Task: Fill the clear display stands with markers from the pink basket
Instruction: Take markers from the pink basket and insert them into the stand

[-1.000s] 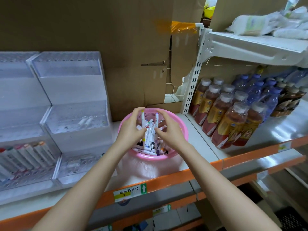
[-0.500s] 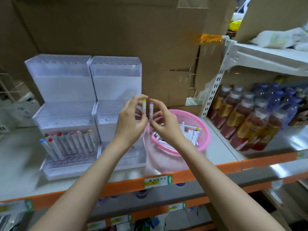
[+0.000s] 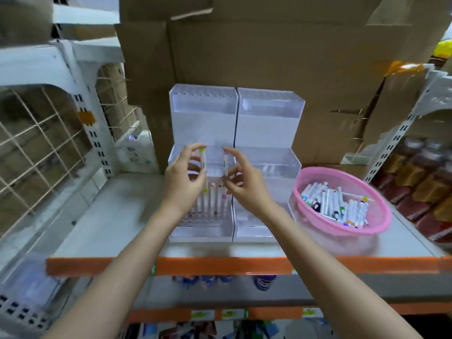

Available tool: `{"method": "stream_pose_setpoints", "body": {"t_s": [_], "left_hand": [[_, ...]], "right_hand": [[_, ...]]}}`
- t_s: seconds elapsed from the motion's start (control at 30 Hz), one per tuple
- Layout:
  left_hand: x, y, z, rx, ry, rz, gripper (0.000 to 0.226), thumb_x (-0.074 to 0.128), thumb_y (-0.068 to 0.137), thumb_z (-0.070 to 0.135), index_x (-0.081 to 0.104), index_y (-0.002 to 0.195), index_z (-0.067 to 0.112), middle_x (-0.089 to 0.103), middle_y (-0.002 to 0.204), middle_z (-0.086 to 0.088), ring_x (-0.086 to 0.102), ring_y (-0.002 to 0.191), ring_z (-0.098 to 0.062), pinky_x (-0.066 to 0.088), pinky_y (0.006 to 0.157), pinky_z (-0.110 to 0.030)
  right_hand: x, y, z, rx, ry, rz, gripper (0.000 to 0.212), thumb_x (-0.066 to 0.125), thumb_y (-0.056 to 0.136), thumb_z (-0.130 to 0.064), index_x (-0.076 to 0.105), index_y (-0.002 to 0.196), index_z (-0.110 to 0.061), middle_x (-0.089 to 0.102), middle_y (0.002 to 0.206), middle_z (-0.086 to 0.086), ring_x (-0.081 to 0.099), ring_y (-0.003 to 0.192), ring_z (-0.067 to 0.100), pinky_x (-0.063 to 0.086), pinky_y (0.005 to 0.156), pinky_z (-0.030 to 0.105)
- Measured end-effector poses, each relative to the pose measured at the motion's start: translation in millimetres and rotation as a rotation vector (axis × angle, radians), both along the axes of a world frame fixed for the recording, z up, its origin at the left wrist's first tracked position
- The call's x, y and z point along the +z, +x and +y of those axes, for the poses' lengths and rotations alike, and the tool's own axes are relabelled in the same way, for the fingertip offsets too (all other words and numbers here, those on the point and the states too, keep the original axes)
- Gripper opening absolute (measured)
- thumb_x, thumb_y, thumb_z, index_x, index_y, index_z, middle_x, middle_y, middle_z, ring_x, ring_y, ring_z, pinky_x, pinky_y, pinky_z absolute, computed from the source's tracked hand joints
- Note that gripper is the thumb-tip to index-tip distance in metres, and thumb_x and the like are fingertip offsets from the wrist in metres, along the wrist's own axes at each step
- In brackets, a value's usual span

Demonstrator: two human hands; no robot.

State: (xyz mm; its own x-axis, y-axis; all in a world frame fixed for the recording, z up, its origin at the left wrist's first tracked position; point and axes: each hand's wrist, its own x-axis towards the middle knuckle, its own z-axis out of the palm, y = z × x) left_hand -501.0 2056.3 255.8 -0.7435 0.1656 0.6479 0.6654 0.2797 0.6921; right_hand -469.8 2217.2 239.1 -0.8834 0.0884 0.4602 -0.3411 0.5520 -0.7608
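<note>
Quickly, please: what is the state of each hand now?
Left hand: holds the yellow-capped marker upright.
Right hand: pinches the purple-capped marker upright.

Clear tiered left stand point(image 3: 203, 118) beside right stand point(image 3: 269, 123); marker row point(image 3: 211, 199) in left's bottom tier. Pink basket point(image 3: 342, 232) to the right, loose markers point(image 3: 335, 204) inside. Yellow-capped marker point(image 3: 202, 162) and purple-capped marker point(image 3: 225, 165) held upright.

A pale shelf point(image 3: 115, 214) with an orange front edge carries two clear display stands point(image 3: 203, 123) set side by side, touching, just behind and beneath the fingers point(image 3: 193, 149). A pink basket point(image 3: 340, 171) stands right of the fingers, close beside the right-hand stand.
</note>
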Motion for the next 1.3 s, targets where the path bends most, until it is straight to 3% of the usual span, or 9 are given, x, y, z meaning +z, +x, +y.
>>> {"method": "stream_pose_setpoints", "body": {"t_s": [0.07,0.17,0.33,0.5,0.73,0.97,1.07,1.3], "left_hand": [[-3,-7,-16,0.005,0.014,-0.029,0.048,0.064,0.08,-0.006,0.055,0.117,0.023,0.057,0.093,0.001,0.062,0.076,-0.014,0.055,0.068,-0.022],[-10,-15,-32,-0.001,0.018,-0.067,0.048,0.065,0.08,-0.004,0.054,0.117,0.025,0.057,0.093,0.002,0.064,0.072,-0.019,0.058,0.063,-0.035],[-24,-18,-43,-0.027,-0.018,-0.07,0.045,0.068,0.079,-0.005,0.055,0.116,0.016,0.06,0.096,-0.004,0.065,0.076,-0.017,0.051,0.068,-0.011],[-33,-19,-50,-0.073,-0.045,-0.069,0.041,0.069,0.078,-0.007,0.058,0.113,0.012,0.063,0.095,-0.007,0.064,0.078,-0.002,0.044,0.07,-0.002],[-43,-26,-55,-0.096,-0.108,-0.062,0.037,0.071,0.077,-0.004,0.061,0.107,0.017,0.065,0.101,-0.003,0.065,0.085,-0.006,0.052,0.078,-0.015],[-48,-25,-55,-0.091,-0.154,-0.047,0.032,0.069,0.079,-0.003,0.062,0.104,0.015,0.064,0.101,-0.002,0.065,0.086,-0.01,0.054,0.077,-0.02],[-49,-27,-53,-0.092,-0.175,-0.032,0.032,0.068,0.079,-0.003,0.063,0.104,0.015,0.063,0.1,-0.002,0.065,0.086,-0.013,0.056,0.077,-0.029],[-49,-27,-47,-0.107,-0.202,-0.012,0.026,0.067,0.074,-0.006,0.065,0.095,0.009,0.065,0.089,-0.003,0.063,0.077,-0.016,0.052,0.072,-0.03]], "right_hand": [[-3,-5,-16,-0.009,-0.006,0.017,0.062,0.062,0.086,-0.001,0.042,0.129,-0.041,0.061,0.078,0.009,0.065,0.059,0.023,0.057,0.067,0.043],[-9,-9,-34,-0.03,-0.011,0.026,0.06,0.064,0.086,-0.002,0.044,0.133,-0.032,0.06,0.081,0.013,0.064,0.06,0.024,0.057,0.066,0.044],[-19,-9,-49,-0.08,0.035,0.047,0.058,0.066,0.085,-0.002,0.045,0.134,-0.026,0.059,0.079,0.007,0.062,0.07,0.018,0.056,0.064,0.031],[-26,-8,-57,-0.117,0.018,0.038,0.053,0.067,0.086,-0.006,0.047,0.132,-0.024,0.06,0.074,0.0,0.062,0.067,0.019,0.055,0.065,0.031],[-32,-11,-67,-0.127,0.011,0.03,0.053,0.067,0.087,-0.003,0.047,0.132,-0.024,0.063,0.075,-0.005,0.062,0.067,0.012,0.054,0.065,0.025],[-34,-9,-71,-0.15,-0.009,0.049,0.051,0.066,0.086,-0.001,0.05,0.13,-0.022,0.062,0.074,-0.005,0.061,0.066,0.012,0.051,0.064,0.019],[-34,-8,-72,-0.153,-0.005,0.059,0.052,0.066,0.086,0.0,0.05,0.13,-0.022,0.062,0.075,-0.002,0.062,0.067,0.013,0.053,0.064,0.021],[-34,-6,-74,-0.155,-0.001,0.082,0.052,0.066,0.085,0.002,0.05,0.129,-0.02,0.064,0.078,-0.003,0.065,0.07,0.012,0.055,0.067,0.027]]}}
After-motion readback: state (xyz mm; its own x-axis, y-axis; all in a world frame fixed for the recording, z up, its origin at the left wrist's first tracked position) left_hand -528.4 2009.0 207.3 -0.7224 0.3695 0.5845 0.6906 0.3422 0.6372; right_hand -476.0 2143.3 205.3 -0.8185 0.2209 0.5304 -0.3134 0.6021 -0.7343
